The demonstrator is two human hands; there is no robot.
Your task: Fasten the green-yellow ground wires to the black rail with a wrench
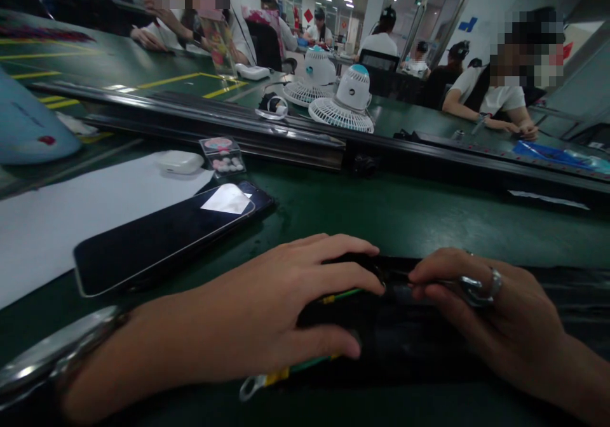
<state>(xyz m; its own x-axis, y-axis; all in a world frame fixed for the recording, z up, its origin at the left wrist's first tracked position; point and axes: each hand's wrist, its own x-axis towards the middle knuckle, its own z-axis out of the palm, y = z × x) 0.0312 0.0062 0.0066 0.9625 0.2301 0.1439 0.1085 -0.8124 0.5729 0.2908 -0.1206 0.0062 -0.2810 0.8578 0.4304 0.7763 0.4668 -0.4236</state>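
Observation:
My left hand (305,293) lies over a long black part (405,344), its fingers spread and the index fingertip down on the part. Beneath that hand runs a green wire (305,363) with yellow sleeves, ending in a ring terminal (251,387). To the right, the thumb and fingers of my right hand (495,312) pinch a slim metal tool (469,285) close to my left fingertips. Most of the tool is hidden in the hand, so its exact kind does not show. The spot between the two hands is dark and blurred.
Left of my hands lie a phone (162,239), white paper (109,192), an earbud case (178,161) and a small clear box (222,157). Long metal rails (286,138) cross the green table behind them. Two white fans (350,100) stand beyond; several people sit further back.

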